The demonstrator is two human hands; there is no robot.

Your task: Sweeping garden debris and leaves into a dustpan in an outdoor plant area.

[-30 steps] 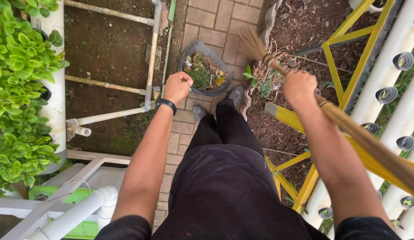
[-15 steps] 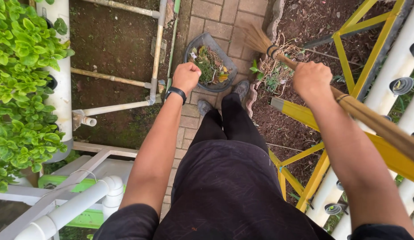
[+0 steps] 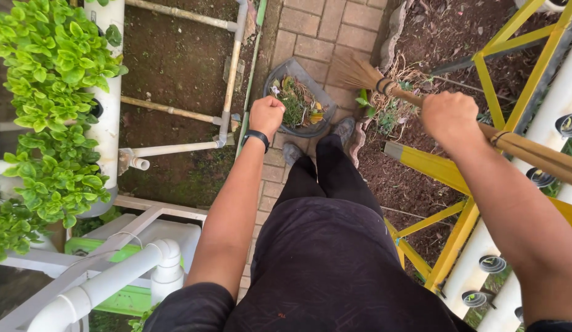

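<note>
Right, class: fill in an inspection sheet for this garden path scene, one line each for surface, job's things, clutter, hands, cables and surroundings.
Surface: brick path, soil either side.
Job's things: stick broom; dark dustpan holding leaf litter.
Clutter: weeds at the stone edging.
Hands: left hand, fisted grip at the dustpan, handle hidden; right hand closed round the broom handle.
Cables: nothing seen.
Surroundings: white pipes, leafy plants, yellow frame.

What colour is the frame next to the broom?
The frame is yellow, clearest in the head view, beside the broom held by the right hand.
</note>
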